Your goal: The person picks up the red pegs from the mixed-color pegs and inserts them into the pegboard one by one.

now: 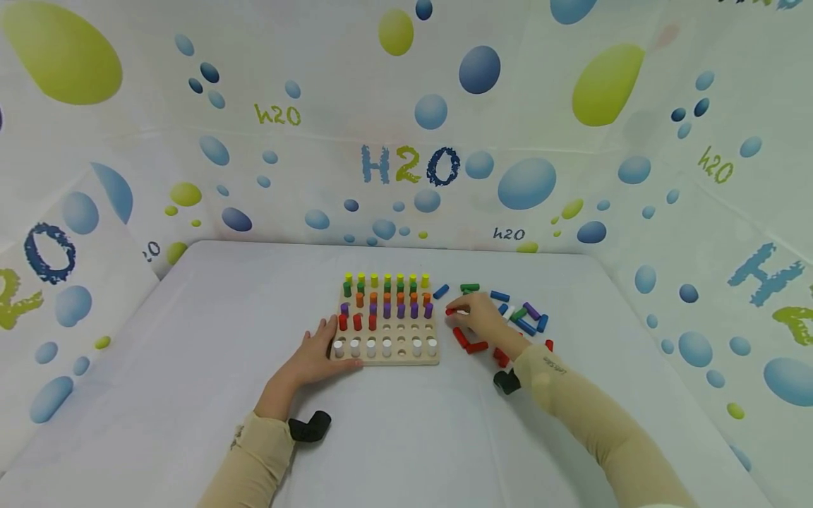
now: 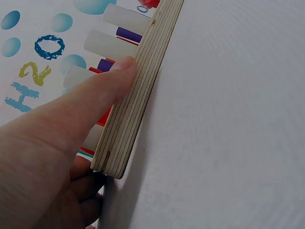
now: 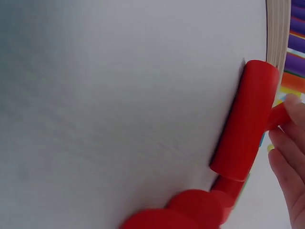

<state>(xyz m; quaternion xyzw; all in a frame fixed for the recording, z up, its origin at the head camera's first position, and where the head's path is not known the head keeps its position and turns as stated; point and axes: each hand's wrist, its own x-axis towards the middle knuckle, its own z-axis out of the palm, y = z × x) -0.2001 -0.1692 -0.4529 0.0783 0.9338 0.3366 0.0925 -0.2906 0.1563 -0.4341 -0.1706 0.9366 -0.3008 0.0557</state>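
A wooden pegboard (image 1: 394, 361) stands on the table with rows of yellow, green, orange, purple, red and white pegs upright in it. My left hand (image 1: 314, 357) grips its near left corner; the thumb (image 2: 125, 71) lies along the front edge and the other fingers are at the left side. The red row holds three red pegs (image 1: 358, 322) at its left, with bare holes to the right. Beside the board's right side, my right hand (image 1: 488, 321) pinches a red peg (image 3: 277, 116) between thumb and fingers, just above the table.
Loose red pegs (image 1: 477, 347) lie near and under the right hand. Beyond it are scattered blue pegs (image 1: 500, 295), a green peg (image 1: 470, 288) and a purple peg (image 1: 531, 310). A patterned white sheet (image 1: 394, 212) hangs behind the table.
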